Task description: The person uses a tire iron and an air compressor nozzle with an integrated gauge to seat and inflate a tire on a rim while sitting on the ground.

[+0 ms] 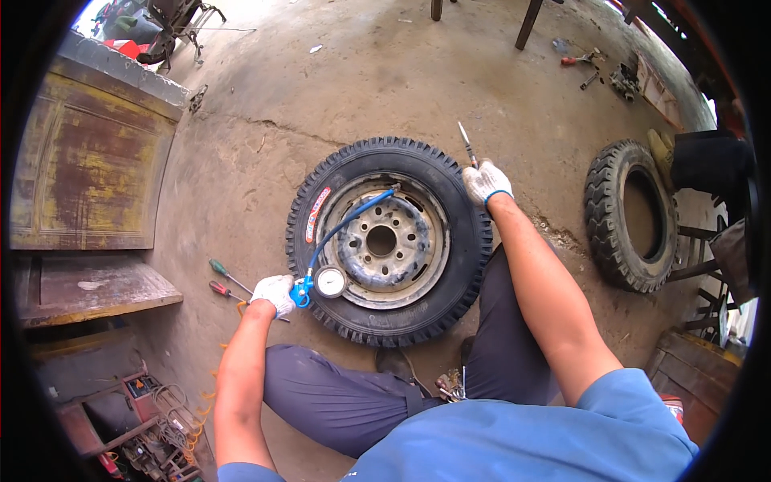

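Note:
A mounted tyre (459, 269) with a steel rim (384, 285) lies flat on the floor before me. My gloved left hand (273, 291) is closed on a blue inflator (302, 292) with a round dial gauge (329, 281), over the tyre's left side. Its blue hose (338, 227) crosses the rim to a fitting near the upper edge. My gloved right hand (486, 182) grips a slim tool (467, 143) with a metal blade, pointing upward, at the tyre's upper right. Two screwdrivers (228, 277) lie left of the tyre.
A worn wooden cabinet (96, 161) stands left, above a cluttered rack (132, 418). A loose tyre (610, 209) leans at right beside another person's boot and leg (703, 161). Metal parts (623, 84) lie at back right; dark legs of furniture (530, 24) stand at the back.

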Motion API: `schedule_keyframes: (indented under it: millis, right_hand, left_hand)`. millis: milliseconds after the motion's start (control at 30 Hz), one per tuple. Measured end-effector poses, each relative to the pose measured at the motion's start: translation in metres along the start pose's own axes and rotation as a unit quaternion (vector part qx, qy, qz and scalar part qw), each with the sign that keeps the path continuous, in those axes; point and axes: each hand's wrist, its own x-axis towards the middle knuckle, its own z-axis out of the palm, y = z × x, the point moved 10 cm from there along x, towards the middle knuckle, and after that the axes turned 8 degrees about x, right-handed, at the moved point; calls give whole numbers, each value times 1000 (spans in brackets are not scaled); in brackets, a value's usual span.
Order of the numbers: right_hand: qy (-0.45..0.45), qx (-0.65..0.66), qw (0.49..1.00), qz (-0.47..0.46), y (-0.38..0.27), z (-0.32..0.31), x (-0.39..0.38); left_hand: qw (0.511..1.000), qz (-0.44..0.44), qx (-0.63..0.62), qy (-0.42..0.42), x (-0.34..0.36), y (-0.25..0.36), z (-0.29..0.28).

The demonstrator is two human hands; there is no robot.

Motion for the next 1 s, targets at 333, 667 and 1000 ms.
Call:
schedule_keyframes:
  millis: [333, 667, 1000]
  right_hand:
    - [-74, -106, 992, 10, -6, 37, 4]
    - [-51, -148, 988, -12, -2, 42, 17]
    - [-37, -142, 989, -10, -5, 40, 15]
  left_hand:
    - [1000, -1, 3, 6, -5, -8, 0]
    - [1000, -3, 3, 7, -4, -7, -7]
    - [1000, -15, -6, -8, -2, -9, -3]
